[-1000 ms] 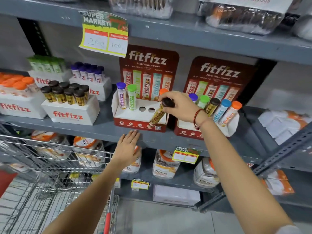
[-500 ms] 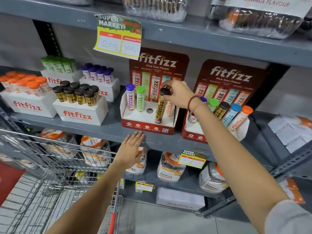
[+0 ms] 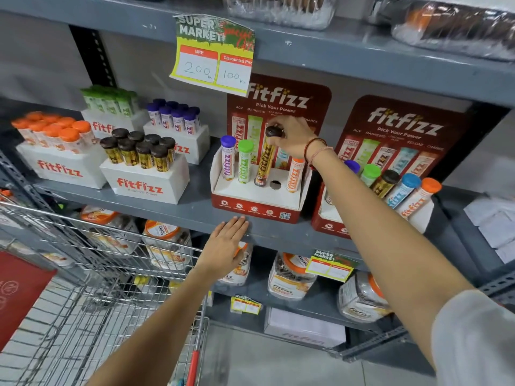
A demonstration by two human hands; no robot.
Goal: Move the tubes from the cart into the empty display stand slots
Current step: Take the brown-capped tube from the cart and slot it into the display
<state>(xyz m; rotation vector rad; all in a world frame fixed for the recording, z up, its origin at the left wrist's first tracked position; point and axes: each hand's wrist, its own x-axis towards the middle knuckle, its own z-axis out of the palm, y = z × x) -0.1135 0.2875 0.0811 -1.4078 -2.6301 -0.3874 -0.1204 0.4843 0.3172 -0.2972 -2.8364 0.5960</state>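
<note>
My right hand (image 3: 292,136) grips the dark cap of a yellow-and-black tube (image 3: 264,161) whose lower end stands in the third slot of the red-and-white display stand (image 3: 256,203). A purple-capped tube (image 3: 228,157) and a green-capped tube (image 3: 244,161) fill the two slots to its left. An orange-capped tube (image 3: 294,175) fills the rightmost slot. One round slot (image 3: 275,184) between them is bare. My left hand (image 3: 225,245) lies flat, fingers apart, against the shelf's front edge below the stand. The wire cart (image 3: 83,274) is at lower left.
A second stand (image 3: 331,225) to the right holds several tubes. White boxes (image 3: 145,185) of orange, brown, green and purple-capped tubes sit left on the same shelf (image 3: 178,210). A price card (image 3: 213,54) hangs from the upper shelf. Jars (image 3: 289,277) fill the lower shelf.
My right hand lifted the yellow-and-black tube from a tilt in front of the stand, turned it upright and lowered its end into the third slot. My left hand stayed on the shelf edge.
</note>
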